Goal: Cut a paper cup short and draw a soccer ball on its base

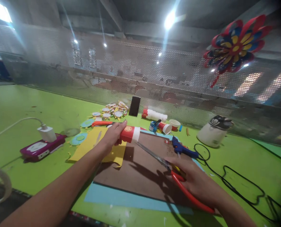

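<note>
My left hand (115, 134) is wrapped round a red and white paper cup (130, 134), which lies sideways in the air with its white end pointing right. In my right hand (192, 176) is a pair of scissors (154, 156) with red handles; the blade tips come close to the cup's white end. Whether the tips touch the cup I cannot tell. Below both hands lies a brown board (135, 175) on light blue paper (121, 194). A yellow sheet (83, 148) lies under my left wrist.
A blue glue gun (183, 149) with a black cord (239, 183) lies right of the board. Behind are a pile of paper flowers (118, 110), a phone (134, 106), stacked cups (154, 115) and a white jar (212, 132). At left stands a purple power strip (42, 148).
</note>
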Motion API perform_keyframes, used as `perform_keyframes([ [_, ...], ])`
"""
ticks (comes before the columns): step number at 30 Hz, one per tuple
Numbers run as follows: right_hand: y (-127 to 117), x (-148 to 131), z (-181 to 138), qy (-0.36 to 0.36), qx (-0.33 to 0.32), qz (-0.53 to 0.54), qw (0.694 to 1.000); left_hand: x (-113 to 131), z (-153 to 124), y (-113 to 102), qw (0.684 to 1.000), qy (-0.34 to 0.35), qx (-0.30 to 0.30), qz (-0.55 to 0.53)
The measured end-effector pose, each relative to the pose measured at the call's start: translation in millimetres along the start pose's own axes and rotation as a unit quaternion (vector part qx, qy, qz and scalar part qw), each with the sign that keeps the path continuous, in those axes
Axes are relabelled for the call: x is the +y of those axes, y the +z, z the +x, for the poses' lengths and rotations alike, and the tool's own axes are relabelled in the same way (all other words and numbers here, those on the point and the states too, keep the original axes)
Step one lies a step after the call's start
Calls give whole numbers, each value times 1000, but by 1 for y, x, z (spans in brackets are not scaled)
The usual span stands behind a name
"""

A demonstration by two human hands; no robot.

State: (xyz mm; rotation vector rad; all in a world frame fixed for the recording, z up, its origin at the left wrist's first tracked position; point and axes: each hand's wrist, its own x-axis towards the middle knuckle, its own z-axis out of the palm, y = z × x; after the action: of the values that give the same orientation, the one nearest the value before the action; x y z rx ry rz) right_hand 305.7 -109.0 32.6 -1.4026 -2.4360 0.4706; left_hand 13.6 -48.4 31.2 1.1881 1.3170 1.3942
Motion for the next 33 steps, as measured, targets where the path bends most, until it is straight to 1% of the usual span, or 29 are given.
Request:
perform_keyframes([
  [3,4,-1,0,-15,-13,-9,1000,-4,2,0,999,-1,2,38],
  [6,4,-4,2,-28,-25,0,999,-7,4,-2,997,-6,-9,70],
  [10,4,-6,3,-12,-43,21,999,-9,9,-6,995,-5,-19,99],
  [16,8,-8,3,-25,-59,32,997,-11,11,-6,994,-11,-34,102],
  [20,8,-11,4,-17,-63,21,998,-11,11,-6,995,-19,-46,88],
  [24,8,-12,4,-17,-76,28,997,-9,11,-6,997,-31,-54,48],
  [27,9,-13,4,-18,-76,42,996,-7,8,-4,997,-55,-56,-16],
  [30,8,-15,4,-19,-60,40,997,-6,4,-2,991,-73,-65,-93],
  [33,6,-17,2,-23,-39,17,999,-3,0,-2,980,-70,-74,-172],
])
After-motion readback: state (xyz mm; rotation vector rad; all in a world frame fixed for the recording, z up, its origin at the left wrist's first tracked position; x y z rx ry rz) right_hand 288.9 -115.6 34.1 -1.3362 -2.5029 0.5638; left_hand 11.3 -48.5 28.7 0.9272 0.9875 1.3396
